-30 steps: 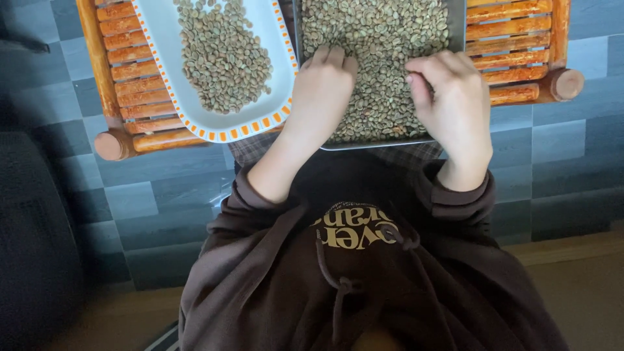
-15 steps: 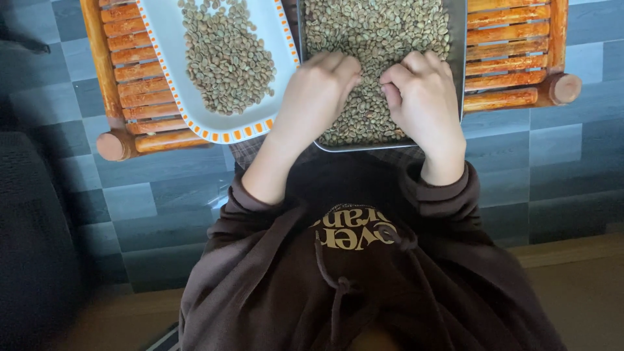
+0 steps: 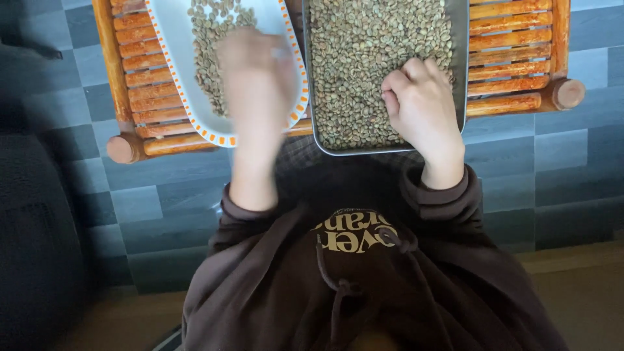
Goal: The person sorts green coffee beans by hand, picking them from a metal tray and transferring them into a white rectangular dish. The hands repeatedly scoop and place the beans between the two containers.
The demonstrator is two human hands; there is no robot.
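A metal tray (image 3: 463, 78) full of greenish beans (image 3: 370, 58) rests on an orange slatted wooden table (image 3: 513, 65). Beside it on the left lies a white dish (image 3: 175, 71) with an orange dotted rim, holding a smaller heap of the same beans (image 3: 205, 45). My right hand (image 3: 422, 104) rests on the beans in the metal tray, fingers curled loosely. My left hand (image 3: 257, 71) is blurred by motion above the white dish. Whether it holds any beans is hidden by the blur.
The low table stands on a grey-blue tiled floor (image 3: 552, 156). A dark cushion or seat (image 3: 32, 227) lies at the left. My brown hooded sweater (image 3: 364, 286) fills the lower middle of the view.
My left hand has swung from the metal tray leftward to above the white dish. My right hand has stayed on the beans in the metal tray.
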